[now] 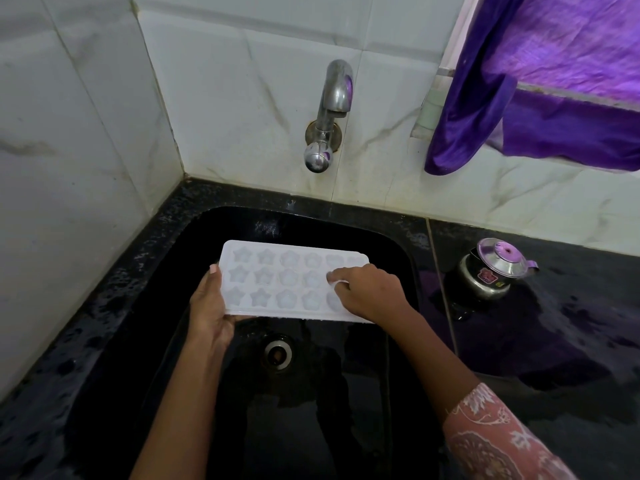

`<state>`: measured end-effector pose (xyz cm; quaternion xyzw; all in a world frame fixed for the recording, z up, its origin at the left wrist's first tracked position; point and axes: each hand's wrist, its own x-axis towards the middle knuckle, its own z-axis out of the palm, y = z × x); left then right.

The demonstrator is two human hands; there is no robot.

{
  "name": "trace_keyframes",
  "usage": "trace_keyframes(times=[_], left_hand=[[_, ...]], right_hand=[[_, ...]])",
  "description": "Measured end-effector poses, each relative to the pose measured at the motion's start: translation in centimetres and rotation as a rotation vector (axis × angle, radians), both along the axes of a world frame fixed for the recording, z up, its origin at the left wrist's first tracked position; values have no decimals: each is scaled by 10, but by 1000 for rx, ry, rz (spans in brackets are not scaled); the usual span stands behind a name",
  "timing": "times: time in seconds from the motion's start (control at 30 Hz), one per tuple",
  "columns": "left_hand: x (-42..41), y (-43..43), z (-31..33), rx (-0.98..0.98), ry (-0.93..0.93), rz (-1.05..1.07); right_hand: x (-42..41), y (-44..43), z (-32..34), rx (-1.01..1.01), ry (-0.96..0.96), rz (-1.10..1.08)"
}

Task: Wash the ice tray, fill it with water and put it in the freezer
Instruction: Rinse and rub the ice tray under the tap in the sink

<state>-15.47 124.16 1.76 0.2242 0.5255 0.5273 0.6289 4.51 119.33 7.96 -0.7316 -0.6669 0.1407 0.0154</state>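
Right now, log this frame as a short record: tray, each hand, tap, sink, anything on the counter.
tray: white ice tray with star moulds, held over the sink
left hand: grips the tray's left edge
right hand: fingers rubbing the moulds at the right end
tap: no water running
sink: black, wet
counter: small steel pot at right

Ice tray (277,282): right end hidden under right hand (367,292). Purple cloth (540,98) cut by frame edge. Pot (491,271) label too small to read.
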Motion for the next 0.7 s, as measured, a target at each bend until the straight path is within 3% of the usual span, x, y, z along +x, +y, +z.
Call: trace_keyframes(times=[0.7], left_hand=[[-1,-2,-1,3,-4,28]], right_hand=[[-6,1,-6,62,-110,11]])
